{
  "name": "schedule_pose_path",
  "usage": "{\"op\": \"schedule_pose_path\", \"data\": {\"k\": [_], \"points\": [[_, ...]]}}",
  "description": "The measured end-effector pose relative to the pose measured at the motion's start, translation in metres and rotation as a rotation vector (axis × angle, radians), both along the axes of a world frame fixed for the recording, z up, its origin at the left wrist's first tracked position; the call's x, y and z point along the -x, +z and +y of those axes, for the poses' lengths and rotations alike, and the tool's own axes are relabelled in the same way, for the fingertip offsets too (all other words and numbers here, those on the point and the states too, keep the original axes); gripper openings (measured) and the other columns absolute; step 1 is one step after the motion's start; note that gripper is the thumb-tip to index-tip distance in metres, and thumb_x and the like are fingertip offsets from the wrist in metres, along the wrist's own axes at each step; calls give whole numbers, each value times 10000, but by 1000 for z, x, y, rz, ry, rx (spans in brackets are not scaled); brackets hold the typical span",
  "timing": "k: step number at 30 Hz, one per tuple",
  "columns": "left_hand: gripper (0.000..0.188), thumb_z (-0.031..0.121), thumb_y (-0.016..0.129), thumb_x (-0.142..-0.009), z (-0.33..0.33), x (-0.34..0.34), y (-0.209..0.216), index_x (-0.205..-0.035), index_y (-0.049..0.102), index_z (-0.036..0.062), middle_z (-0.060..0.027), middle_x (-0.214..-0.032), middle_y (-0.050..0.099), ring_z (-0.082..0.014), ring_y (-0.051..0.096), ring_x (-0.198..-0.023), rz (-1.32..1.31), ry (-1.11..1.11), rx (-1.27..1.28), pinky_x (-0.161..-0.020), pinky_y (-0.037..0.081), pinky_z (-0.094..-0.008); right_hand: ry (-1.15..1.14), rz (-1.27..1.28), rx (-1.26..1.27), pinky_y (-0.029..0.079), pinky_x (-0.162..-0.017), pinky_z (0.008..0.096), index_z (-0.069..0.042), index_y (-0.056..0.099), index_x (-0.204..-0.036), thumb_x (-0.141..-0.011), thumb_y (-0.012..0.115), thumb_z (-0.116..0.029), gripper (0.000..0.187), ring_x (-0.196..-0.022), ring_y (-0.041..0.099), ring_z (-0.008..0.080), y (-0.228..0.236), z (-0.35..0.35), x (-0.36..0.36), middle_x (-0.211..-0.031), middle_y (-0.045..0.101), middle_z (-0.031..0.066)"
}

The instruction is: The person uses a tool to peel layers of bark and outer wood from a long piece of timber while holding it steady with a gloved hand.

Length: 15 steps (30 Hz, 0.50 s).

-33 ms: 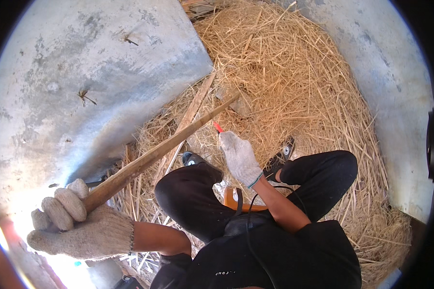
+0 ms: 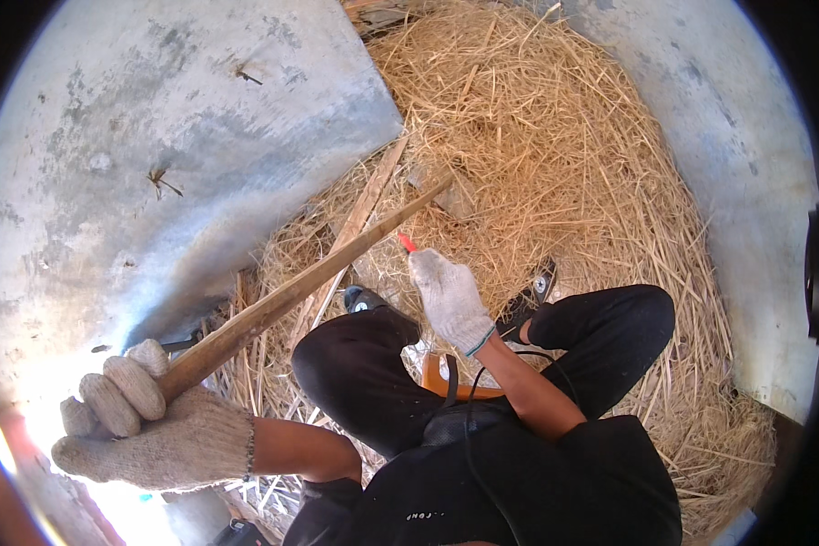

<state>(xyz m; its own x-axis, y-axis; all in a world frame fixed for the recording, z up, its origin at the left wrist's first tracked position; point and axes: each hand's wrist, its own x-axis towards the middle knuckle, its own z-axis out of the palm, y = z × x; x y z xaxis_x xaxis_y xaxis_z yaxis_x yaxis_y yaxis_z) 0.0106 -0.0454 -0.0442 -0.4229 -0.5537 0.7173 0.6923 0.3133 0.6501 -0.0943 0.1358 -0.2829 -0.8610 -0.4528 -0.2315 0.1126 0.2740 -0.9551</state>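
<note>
My left hand (image 2: 150,428), in a knitted work glove, is wrapped round the thick end of a long wooden stick (image 2: 300,288). The stick slants up and away to the right, and its thin far end lies over the straw. In front of my knees my right hand (image 2: 450,296), in a paler glove with a green cuff edge, is closed round a tool with a red-orange end (image 2: 406,242). Only that end sticks out past the fingers; the rest of the tool is hidden. The red end is close below the stick, and a gap shows between them.
Loose straw (image 2: 528,136) covers the floor around my feet. A split wooden board (image 2: 359,218) lies behind the stick. A grey weathered wall (image 2: 182,118) stands left, another pale wall (image 2: 701,118) right. Between my legs is something orange-yellow (image 2: 435,375).
My right hand and the red-orange tool end have shifted very slightly left. The left hand and the wooden stick look almost the same.
</note>
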Motion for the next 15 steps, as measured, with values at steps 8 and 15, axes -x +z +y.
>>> {"op": "schedule_pose_path", "data": {"k": [8,15], "points": [[213,209,439,-985,-5,-7,5,-1021,503,9,7,-680,388,-142,448,-604,-27,-297,210,-586,434,-271,73,361,-399,527,-713,537,-28,686,-1071,-1037,379,-505,568,-855,644,503,-115,7,54,-935,667,315],[490,437,367,-1044,30,19,9,-620,269,211,50,-476,259,-74,293,-401,9,169,-161,-385,364,-280,55,107,-295,513,-818,547,-53,711,-1054,-1022,355,-566,625,-954,639,493,-49,2,48,-981,676,293]]}}
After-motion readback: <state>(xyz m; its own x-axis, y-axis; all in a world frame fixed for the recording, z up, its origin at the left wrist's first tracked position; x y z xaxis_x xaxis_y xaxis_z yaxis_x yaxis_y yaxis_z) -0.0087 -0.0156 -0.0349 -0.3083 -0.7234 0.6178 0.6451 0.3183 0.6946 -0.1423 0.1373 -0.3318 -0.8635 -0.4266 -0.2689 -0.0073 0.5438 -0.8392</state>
